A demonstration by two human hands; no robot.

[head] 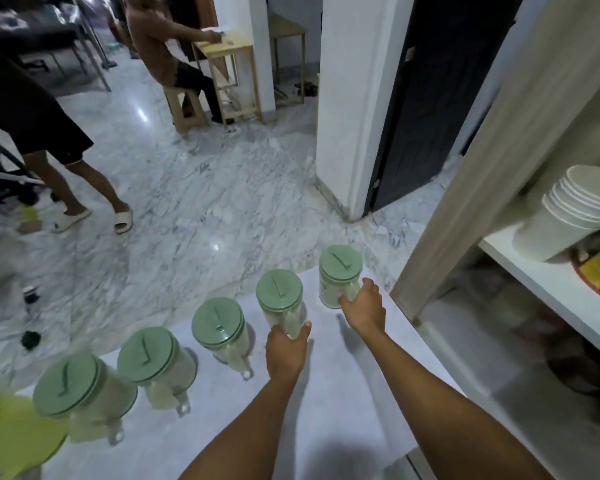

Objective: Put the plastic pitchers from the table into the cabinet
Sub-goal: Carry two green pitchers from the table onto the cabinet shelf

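Observation:
Several clear plastic pitchers with green lids stand in a row along the far edge of the white table (343,393). My right hand (364,306) is closed around the handle side of the rightmost pitcher (338,271). My left hand (286,351) grips the handle of the second pitcher from the right (279,292). Both pitchers still rest on the table. Three more pitchers (219,323) (149,358) (73,386) stand to the left, untouched. The open cabinet (551,282) with white shelves is on the right.
A stack of white bowls (575,209) lies on the cabinet's upper shelf, with dark items on the shelf below. A lime-green object (11,434) sits at the table's left corner. One person stands at left, another sits on a stool behind.

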